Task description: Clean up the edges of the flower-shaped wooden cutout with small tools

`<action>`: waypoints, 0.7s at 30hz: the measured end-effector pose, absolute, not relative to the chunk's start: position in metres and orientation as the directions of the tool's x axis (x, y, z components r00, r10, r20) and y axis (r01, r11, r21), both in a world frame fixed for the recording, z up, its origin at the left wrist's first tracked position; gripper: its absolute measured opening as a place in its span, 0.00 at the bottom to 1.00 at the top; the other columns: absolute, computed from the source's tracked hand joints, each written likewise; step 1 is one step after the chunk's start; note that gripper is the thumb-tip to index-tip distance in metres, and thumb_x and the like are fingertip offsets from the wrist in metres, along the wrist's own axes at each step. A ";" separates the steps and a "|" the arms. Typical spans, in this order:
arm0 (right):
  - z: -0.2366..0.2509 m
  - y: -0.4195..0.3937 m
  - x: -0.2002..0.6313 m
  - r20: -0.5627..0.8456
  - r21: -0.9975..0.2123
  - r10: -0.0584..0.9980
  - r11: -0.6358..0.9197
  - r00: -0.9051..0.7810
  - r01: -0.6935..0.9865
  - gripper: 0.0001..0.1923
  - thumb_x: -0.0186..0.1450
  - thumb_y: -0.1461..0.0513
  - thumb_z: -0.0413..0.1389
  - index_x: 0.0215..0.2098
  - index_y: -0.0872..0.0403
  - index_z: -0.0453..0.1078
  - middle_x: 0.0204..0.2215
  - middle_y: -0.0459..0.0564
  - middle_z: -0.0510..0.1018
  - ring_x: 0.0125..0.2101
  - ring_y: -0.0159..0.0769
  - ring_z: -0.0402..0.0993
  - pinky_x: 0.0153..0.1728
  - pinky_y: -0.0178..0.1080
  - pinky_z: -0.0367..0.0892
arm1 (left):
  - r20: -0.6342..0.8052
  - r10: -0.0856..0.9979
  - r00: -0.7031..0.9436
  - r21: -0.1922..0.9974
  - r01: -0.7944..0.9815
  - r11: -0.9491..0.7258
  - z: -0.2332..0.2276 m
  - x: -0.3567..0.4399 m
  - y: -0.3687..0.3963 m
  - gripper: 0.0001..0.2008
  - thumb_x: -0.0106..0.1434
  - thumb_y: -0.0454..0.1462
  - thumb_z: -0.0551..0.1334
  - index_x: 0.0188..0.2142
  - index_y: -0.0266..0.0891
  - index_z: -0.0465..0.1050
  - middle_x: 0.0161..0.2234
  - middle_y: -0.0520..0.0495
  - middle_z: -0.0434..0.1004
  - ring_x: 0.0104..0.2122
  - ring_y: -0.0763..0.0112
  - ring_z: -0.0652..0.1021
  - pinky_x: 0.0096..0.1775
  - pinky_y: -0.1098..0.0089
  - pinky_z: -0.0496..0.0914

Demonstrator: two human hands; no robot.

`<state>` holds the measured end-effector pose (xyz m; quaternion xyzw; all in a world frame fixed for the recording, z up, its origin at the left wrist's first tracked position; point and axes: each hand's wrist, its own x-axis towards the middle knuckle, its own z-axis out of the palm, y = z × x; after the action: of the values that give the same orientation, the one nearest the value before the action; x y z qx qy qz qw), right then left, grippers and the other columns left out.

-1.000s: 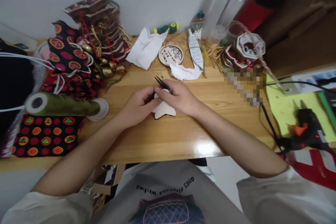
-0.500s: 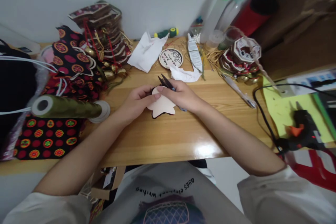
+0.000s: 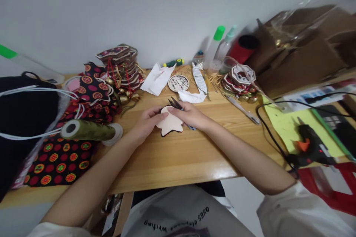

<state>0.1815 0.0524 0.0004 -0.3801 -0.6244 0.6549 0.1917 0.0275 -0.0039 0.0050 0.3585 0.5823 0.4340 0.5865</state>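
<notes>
Centrally, a pale cutout (image 3: 170, 124) with a dark edging along its lower rim sits between the two hands, its plain face upward, over the wooden surface (image 3: 178, 166); whether it touches the wood cannot be told. The left hand (image 3: 146, 123), at nine o'clock of it, is closed in a pinch, thumb on the pale face and the other fingers curled at the edge or behind. At three o'clock the right hand (image 3: 191, 115) is closed around a dark-bladed tool (image 3: 174, 103), its thumb also lying against the cutout. The blades point towards eleven, their tips slightly apart, and a bit of blue-grey handle shows below the palm (most of the grip is hidden).

Measured from the cutout, a round disc (image 3: 178, 83) with writing and a line drawing lies just past twelve, with crumpled white paper (image 3: 157, 79) just short of twelve and a white tube (image 3: 198, 77) at one. A stack of octagonal pieces (image 3: 242, 75) stands at two. Just beyond three, a black glue gun (image 3: 311, 142) rests by a yellow sheet (image 3: 280, 127). At nine is a spool of olive ribbon (image 3: 90, 130), leaning above patterned fabric (image 3: 59, 163).
</notes>
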 end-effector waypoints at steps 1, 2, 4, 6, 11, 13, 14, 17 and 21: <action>0.000 0.053 0.182 -0.259 -0.963 0.723 -0.147 -0.640 0.224 0.11 0.64 0.58 0.50 0.28 0.57 0.63 0.15 0.40 0.64 0.13 0.23 0.59 0.12 0.28 0.54 | -0.369 0.927 -0.062 0.927 -0.091 0.363 0.005 0.028 -0.004 0.19 0.42 0.45 0.69 0.32 0.36 0.75 0.25 0.52 0.74 0.24 0.75 0.70 0.26 0.74 0.62; 0.000 0.053 0.182 -0.257 -0.964 0.721 -0.144 -0.643 0.224 0.11 0.64 0.58 0.50 0.28 0.57 0.62 0.15 0.40 0.64 0.13 0.23 0.59 0.11 0.28 0.54 | -0.364 0.929 -0.071 0.929 -0.091 0.358 0.005 0.028 -0.004 0.19 0.42 0.45 0.69 0.32 0.36 0.75 0.25 0.51 0.74 0.24 0.76 0.70 0.26 0.75 0.61; 0.000 0.053 0.181 -0.251 -0.965 0.720 -0.136 -0.647 0.223 0.11 0.64 0.57 0.50 0.27 0.56 0.62 0.15 0.40 0.63 0.13 0.24 0.58 0.11 0.29 0.54 | -0.357 0.930 -0.087 0.932 -0.090 0.350 0.005 0.028 -0.004 0.19 0.41 0.45 0.70 0.31 0.36 0.75 0.25 0.51 0.75 0.24 0.76 0.70 0.26 0.75 0.61; -0.002 0.053 0.181 -0.248 -0.966 0.722 -0.134 -0.646 0.221 0.11 0.64 0.57 0.50 0.28 0.56 0.62 0.15 0.40 0.63 0.12 0.24 0.58 0.11 0.29 0.54 | -0.364 0.927 -0.092 0.930 -0.090 0.356 0.006 0.029 -0.004 0.19 0.41 0.45 0.70 0.31 0.35 0.75 0.26 0.50 0.75 0.24 0.75 0.70 0.26 0.74 0.62; -0.002 0.052 0.180 -0.255 -0.965 0.728 -0.150 -0.636 0.215 0.11 0.64 0.57 0.49 0.29 0.57 0.64 0.15 0.40 0.64 0.12 0.23 0.58 0.11 0.28 0.54 | -0.376 0.922 -0.094 0.925 -0.092 0.369 0.008 0.030 -0.004 0.20 0.41 0.45 0.69 0.32 0.35 0.75 0.27 0.49 0.75 0.25 0.72 0.71 0.27 0.73 0.62; -0.002 0.052 0.180 -0.251 -0.966 0.729 -0.150 -0.637 0.209 0.11 0.64 0.58 0.49 0.29 0.57 0.64 0.15 0.40 0.64 0.12 0.23 0.58 0.11 0.27 0.53 | -0.384 0.919 -0.086 0.922 -0.090 0.377 0.009 0.030 -0.004 0.20 0.41 0.45 0.69 0.32 0.36 0.75 0.27 0.49 0.75 0.26 0.72 0.71 0.28 0.72 0.62; -0.001 0.052 0.180 -0.248 -0.967 0.729 -0.146 -0.637 0.210 0.11 0.64 0.58 0.49 0.29 0.57 0.64 0.15 0.40 0.64 0.13 0.23 0.58 0.11 0.27 0.53 | -0.388 0.918 -0.082 0.921 -0.084 0.381 0.009 0.030 -0.004 0.20 0.41 0.46 0.69 0.32 0.36 0.75 0.27 0.49 0.75 0.26 0.72 0.71 0.28 0.72 0.62; -0.001 0.052 0.181 -0.245 -0.966 0.729 -0.132 -0.639 0.220 0.11 0.64 0.57 0.49 0.29 0.57 0.64 0.15 0.40 0.64 0.12 0.23 0.58 0.12 0.28 0.53 | -0.385 0.920 -0.076 0.923 -0.053 0.382 0.008 0.029 -0.004 0.20 0.42 0.46 0.68 0.33 0.36 0.75 0.27 0.49 0.75 0.26 0.71 0.71 0.28 0.71 0.62; -0.001 0.052 0.181 -0.246 -0.966 0.733 -0.130 -0.634 0.224 0.11 0.64 0.57 0.50 0.29 0.57 0.64 0.15 0.40 0.64 0.13 0.23 0.59 0.12 0.28 0.54 | -0.373 0.925 -0.078 0.928 -0.049 0.370 0.008 0.029 -0.004 0.21 0.43 0.46 0.68 0.34 0.35 0.74 0.27 0.48 0.75 0.26 0.71 0.71 0.27 0.72 0.61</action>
<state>0.1810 0.0524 -0.0009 -0.3802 -0.6297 0.6484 0.1961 0.0287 -0.0042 0.0081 0.3659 0.5981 0.4256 0.5721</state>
